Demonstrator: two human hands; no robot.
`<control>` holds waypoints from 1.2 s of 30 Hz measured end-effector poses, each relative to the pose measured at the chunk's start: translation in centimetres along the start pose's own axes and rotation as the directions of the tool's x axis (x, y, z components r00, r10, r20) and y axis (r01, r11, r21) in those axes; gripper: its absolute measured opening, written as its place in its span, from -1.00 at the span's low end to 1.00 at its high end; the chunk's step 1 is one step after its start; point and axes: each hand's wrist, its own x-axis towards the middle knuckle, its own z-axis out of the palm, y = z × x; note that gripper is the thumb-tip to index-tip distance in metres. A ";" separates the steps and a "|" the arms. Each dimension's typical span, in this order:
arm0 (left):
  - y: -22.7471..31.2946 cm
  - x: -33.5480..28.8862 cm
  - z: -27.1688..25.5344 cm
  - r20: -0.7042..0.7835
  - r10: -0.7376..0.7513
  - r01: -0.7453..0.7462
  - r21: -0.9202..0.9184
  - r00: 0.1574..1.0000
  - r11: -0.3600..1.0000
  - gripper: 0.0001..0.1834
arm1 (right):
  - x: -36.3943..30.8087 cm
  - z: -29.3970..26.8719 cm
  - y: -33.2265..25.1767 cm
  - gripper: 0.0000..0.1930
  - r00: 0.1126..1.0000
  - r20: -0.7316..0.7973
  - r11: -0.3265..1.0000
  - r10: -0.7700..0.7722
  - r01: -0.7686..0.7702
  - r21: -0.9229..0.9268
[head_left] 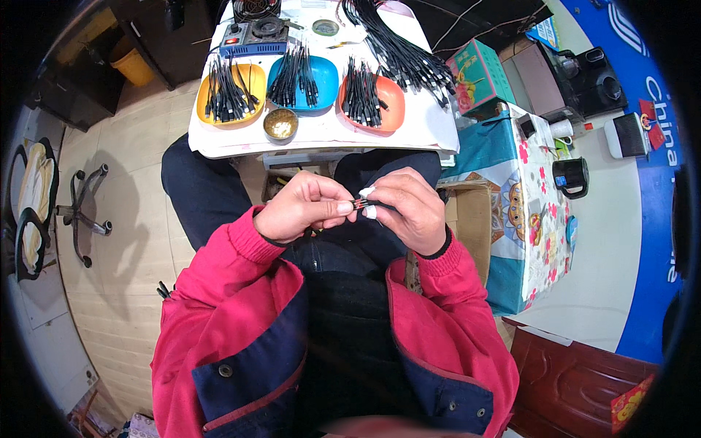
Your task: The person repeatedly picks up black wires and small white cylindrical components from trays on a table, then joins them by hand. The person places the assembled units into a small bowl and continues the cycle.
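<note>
And here, near the tabletop [314,140], just above the lap, both hands meet on one slim piece of black cable [360,204]! The left hand [310,208] pinches one side between thumb and bent fingers; the right hand [407,209] grips the other, white covers [371,212] on its thumb and a fingertip. Those covers probably spare the skin or sharpen the grip. Two pinches so close together likely keep that short stretch steady, and holding it low in front of the chest seems to give a straight look down at it.

Now the cable itself: dark and thin, with small reddish and pale flecks showing right between the fingertips, too tiny to make out for certain. Its ends are mostly lost behind the fingers.

Across the tabletop, left to right, a yellow bowl [202,102], a blue bowl [330,79] and an orange bowl [395,109], each loaded with black cables, presumably to keep the bunches apart and within reach. A small metal bowl [281,139] sits nearer, and at far right a long cable bundle [401,55] sprawls, perhaps too bulky for any bowl.
</note>
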 end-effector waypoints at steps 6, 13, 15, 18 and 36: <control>0.1 0.3 -0.1 0.015 0.000 0.000 0.000 1.000 1.000 -0.79 | 0.2 0.3 0.4 -0.72 1.000 0.007 1.000 -0.008 0.008 0.017; -0.1 0.5 1.0 -0.010 0.439 -0.337 0.623 0.899 0.705 -0.84 | -0.8 0.6 1.2 -0.78 0.995 0.048 0.996 0.083 -0.084 0.012; -0.1 0.6 1.2 0.289 0.673 -0.430 0.902 0.681 0.048 -0.84 | -1.7 0.9 1.3 -0.88 0.920 0.158 0.871 0.358 -0.390 0.298; 0.1 0.1 1.3 0.475 0.615 -0.386 0.878 0.629 -0.283 -0.72 | -2.4 1.1 1.7 -0.92 0.650 0.542 0.158 0.533 -0.705 0.691; -1.1 0.3 1.5 0.369 0.673 -0.320 0.925 0.641 -0.202 -0.87 | -2.3 1.6 0.8 -0.81 0.503 0.555 0.146 0.663 -0.814 0.562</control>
